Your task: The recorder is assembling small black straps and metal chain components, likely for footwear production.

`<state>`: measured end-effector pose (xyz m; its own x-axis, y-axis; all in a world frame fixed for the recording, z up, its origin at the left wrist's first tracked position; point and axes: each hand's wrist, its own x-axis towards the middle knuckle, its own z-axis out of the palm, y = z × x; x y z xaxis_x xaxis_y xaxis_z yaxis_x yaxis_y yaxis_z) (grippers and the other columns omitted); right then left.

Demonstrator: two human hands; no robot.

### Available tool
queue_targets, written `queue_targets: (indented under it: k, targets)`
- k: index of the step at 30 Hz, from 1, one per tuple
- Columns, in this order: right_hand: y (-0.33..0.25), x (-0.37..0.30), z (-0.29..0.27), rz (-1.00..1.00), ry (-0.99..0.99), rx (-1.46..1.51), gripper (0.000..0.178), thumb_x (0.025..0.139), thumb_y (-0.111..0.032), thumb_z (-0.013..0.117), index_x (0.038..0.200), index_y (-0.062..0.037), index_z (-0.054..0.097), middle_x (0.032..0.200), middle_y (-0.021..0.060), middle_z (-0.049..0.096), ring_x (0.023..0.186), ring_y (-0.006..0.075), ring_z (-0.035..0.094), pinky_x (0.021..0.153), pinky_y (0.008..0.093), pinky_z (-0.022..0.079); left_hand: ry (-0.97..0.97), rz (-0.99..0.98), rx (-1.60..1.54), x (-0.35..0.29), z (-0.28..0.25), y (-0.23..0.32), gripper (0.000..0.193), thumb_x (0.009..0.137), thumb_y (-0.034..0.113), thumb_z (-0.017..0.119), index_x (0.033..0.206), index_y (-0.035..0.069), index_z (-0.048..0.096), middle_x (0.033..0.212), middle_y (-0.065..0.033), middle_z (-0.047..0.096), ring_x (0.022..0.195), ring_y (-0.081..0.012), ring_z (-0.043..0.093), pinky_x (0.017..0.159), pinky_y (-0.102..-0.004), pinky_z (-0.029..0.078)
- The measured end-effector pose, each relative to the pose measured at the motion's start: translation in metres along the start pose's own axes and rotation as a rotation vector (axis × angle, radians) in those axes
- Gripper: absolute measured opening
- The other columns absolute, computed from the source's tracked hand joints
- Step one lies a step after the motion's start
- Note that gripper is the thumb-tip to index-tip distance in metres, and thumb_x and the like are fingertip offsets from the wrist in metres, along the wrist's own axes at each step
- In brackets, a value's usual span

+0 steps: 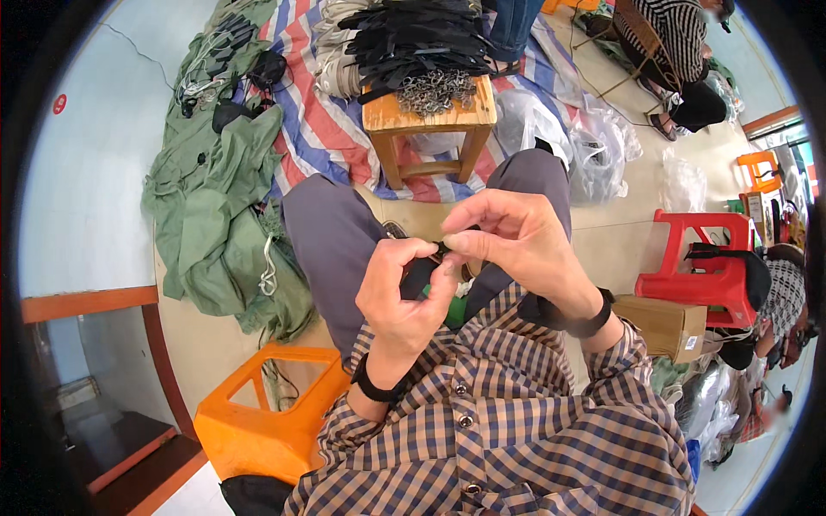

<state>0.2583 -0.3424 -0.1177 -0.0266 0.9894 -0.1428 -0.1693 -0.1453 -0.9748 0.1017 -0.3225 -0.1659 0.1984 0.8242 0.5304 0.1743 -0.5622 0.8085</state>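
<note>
Both my hands meet above my lap and pinch a small black piece, mostly covered by the fingertips; its kind I cannot make out. My left hand grips it from the left between thumb and forefinger. From the right, thumb and fingers of my right hand close on it too. Beyond my knees stands a wooden stool. On its top lie a heap of small metal hooks or clips and, behind them, a thick pile of black straps. Pale straps hang at its left side.
Green cloth is heaped on the left, beside a striped tarp. An orange plastic stool stands at lower left. To my right are a red stool, a cardboard box and clear plastic bags. Other people sit at the right.
</note>
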Motion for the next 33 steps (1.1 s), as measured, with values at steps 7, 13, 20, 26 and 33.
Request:
queue_targets:
  k: [7,13,20,26,33]
  targets:
    - [0.001,0.002,-0.002,-0.048,-0.01,-0.055,0.009,0.085,-0.002,0.059,0.092,0.0025,0.062,0.075,0.004,0.064,0.07,0.0074,0.063,0.06,0.0189,0.047,-0.095,-0.322,-0.271,0.006,-0.009,0.009,0.007,0.083,0.002,0.061,0.088,0.0,0.056,0.079,-0.0058,0.057,0.07,-0.0105,0.055,0.061,-0.0243,0.046]
    - [0.003,0.002,-0.007,-0.154,-0.004,-0.268,0.014,0.081,-0.004,0.062,0.095,0.0001,0.061,0.076,0.0028,0.062,0.071,0.0069,0.058,0.064,0.0219,0.047,-0.168,-0.61,-0.619,0.011,-0.01,0.013,0.011,0.089,0.007,0.056,0.097,0.0,0.052,0.086,-0.0039,0.057,0.075,-0.0084,0.057,0.067,-0.0217,0.05]
    - [0.0,0.006,-0.005,-0.265,-0.034,-0.42,0.018,0.079,-0.007,0.065,0.096,-0.0023,0.061,0.078,0.0048,0.061,0.071,0.0073,0.057,0.066,0.0234,0.048,-0.365,-0.786,-0.663,0.018,-0.012,0.003,0.021,0.084,0.002,0.061,0.104,-0.004,0.055,0.086,-0.0062,0.061,0.075,-0.0102,0.061,0.066,-0.0229,0.051]
    - [0.022,0.008,0.005,-0.206,0.179,-0.227,0.018,0.077,-0.008,0.068,0.091,-0.0018,0.06,0.077,0.0035,0.059,0.07,0.007,0.056,0.062,0.0227,0.047,-0.339,-0.723,-0.5,0.019,-0.009,0.005,0.016,0.083,0.0,0.061,0.098,-0.005,0.056,0.081,-0.0053,0.062,0.07,-0.0088,0.061,0.063,-0.0215,0.049]
    - [0.03,0.009,0.009,-0.242,0.188,-0.243,0.013,0.076,-0.007,0.068,0.082,0.0014,0.061,0.078,0.0055,0.058,0.07,0.0117,0.056,0.063,0.0251,0.045,-0.248,-0.74,-0.596,0.01,0.003,-0.006,0.01,0.085,0.006,0.061,0.088,-0.002,0.056,0.072,-0.0006,0.058,0.067,-0.0054,0.056,0.059,-0.0198,0.045]
